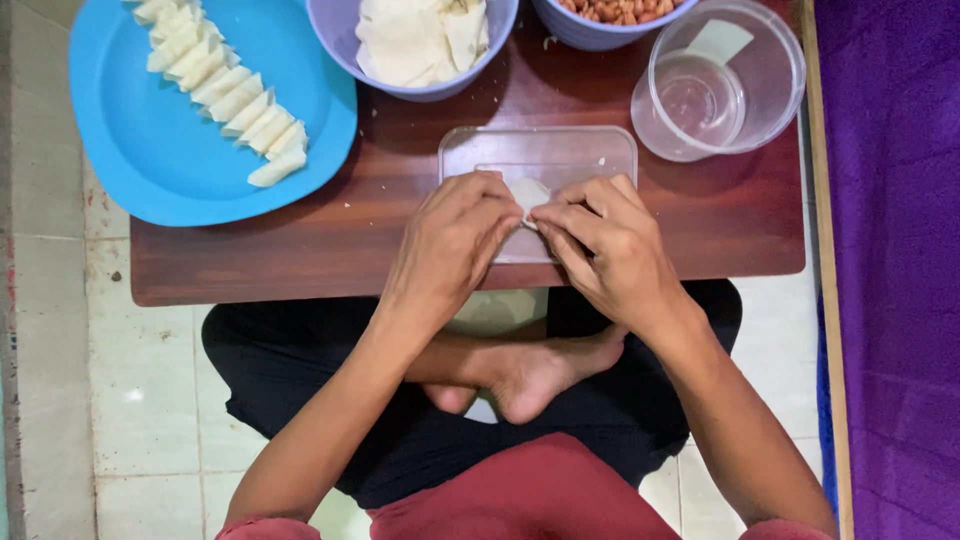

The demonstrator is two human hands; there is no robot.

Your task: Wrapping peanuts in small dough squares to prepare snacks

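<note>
Both the left hand and the right hand pinch a small white dough piece, fingers clamped on it, over a clear lid on the counter. Beyond: an empty clear tub, a blue plate of folded pieces, a bowl of wrappers, and a bowl of peanuts.

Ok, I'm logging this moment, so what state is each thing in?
Left hand: pinching the dough piece.
Right hand: pinching it too.
Dough piece: held over the clear lid.
Blue plate: holds a row of folded pieces.
Clear cup: empty, upright.
Lilac bowl: filled with white wrappers.
</note>
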